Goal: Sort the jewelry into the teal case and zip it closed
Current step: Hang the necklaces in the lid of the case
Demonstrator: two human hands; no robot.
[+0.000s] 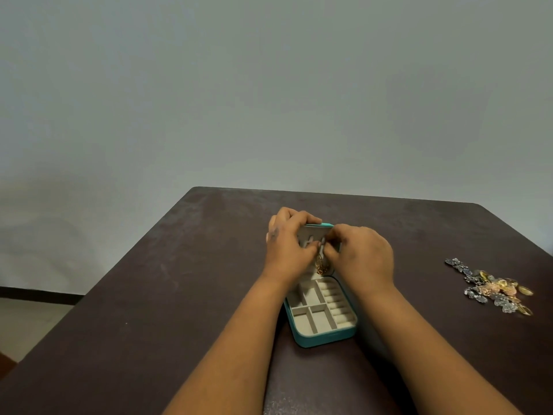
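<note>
Hanging a gold piece inside the lid of my teal case (320,339) on a dark worktop (149,295).

My left hand (287,247) grips the raised lid from the left, fingers (302,218) curled over its top edge, while my right hand (362,256) pinches something small against the pale lining, a gold chain (319,265) dangling just beneath my fingertips. The case lies open near the middle of the worktop, its base towards me, with grey-beige compartments and a row of ring rolls along the right side. Well apart on the right sits the heap of remaining jewelry (493,289), silver and gold pieces tangled together. The worktop is dark brown, dull and faintly scuffed, with rounded far corners. Behind it rises a plain grey-green wall (269,85); at lower left a dark skirting strip (36,293) meets a pale floor (27,324).
</note>
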